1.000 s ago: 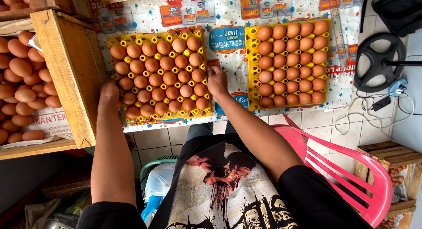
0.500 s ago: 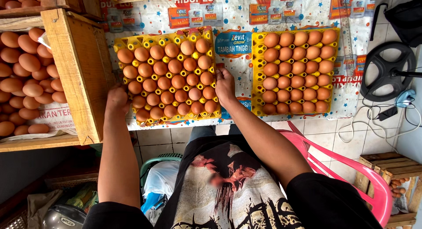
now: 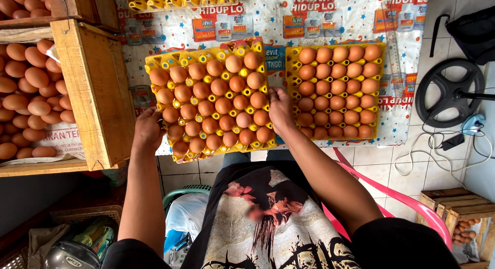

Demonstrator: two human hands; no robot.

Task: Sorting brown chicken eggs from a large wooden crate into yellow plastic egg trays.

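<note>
Yellow egg tray (image 3: 154, 62), full of brown eggs (image 3: 219, 86), sits tilted on the printed table cover (image 3: 330, 13) between my hands. My left hand (image 3: 147, 129) grips its near left corner, fingers curled under the edge; my right hand (image 3: 280, 110) clasps its right edge. Just beside it to the right lies a second full tray (image 3: 294, 68). To my left, a wooden crate (image 3: 95, 88) holds loose eggs.
</note>
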